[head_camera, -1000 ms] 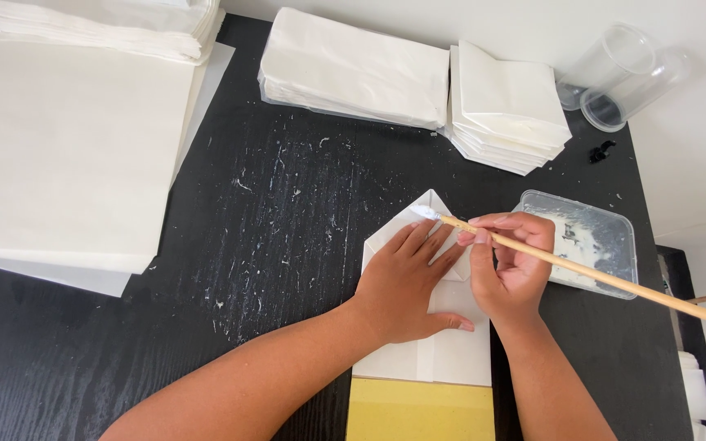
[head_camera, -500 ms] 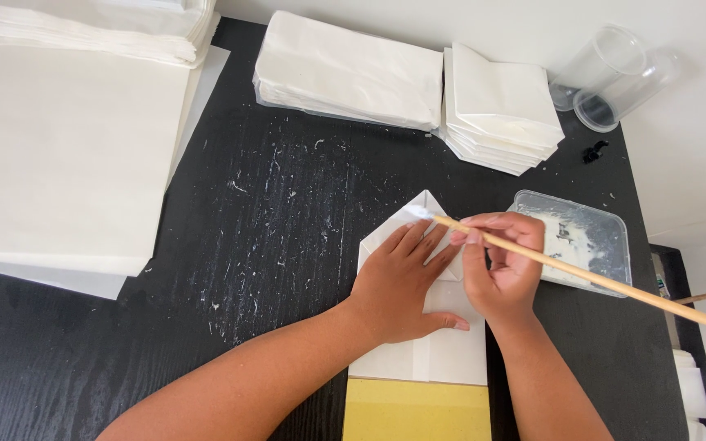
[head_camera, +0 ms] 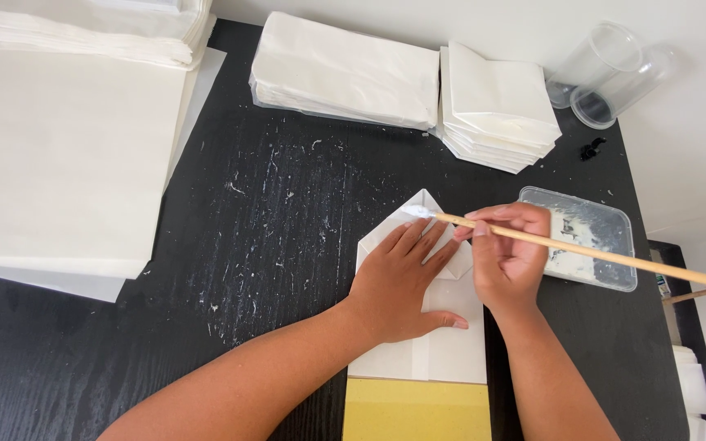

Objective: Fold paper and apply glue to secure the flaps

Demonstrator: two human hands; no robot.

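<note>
Black wood-grain worktop (head_camera: 271, 245), speckled with dried white flecks. At the near edge, yellow sheet (head_camera: 417, 410) under a folded white paper (head_camera: 443, 343) with a pointed flap. Left hand (head_camera: 398, 282) flat on it, fingers spread, gripping nothing. Right hand (head_camera: 512, 253) pinched around a thin wooden stick (head_camera: 598, 255), white-gobbed tip at the flap's peak. Just right, shallow clear tray (head_camera: 586, 237) smeared with white paste. Far edge: stacks of white paper (head_camera: 345, 69), two clear cups (head_camera: 606, 73) tipped over

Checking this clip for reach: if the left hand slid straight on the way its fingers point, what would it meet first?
Likely the wooden stick held by the right hand, crossing just beyond the left hand; height is unclear.
</note>
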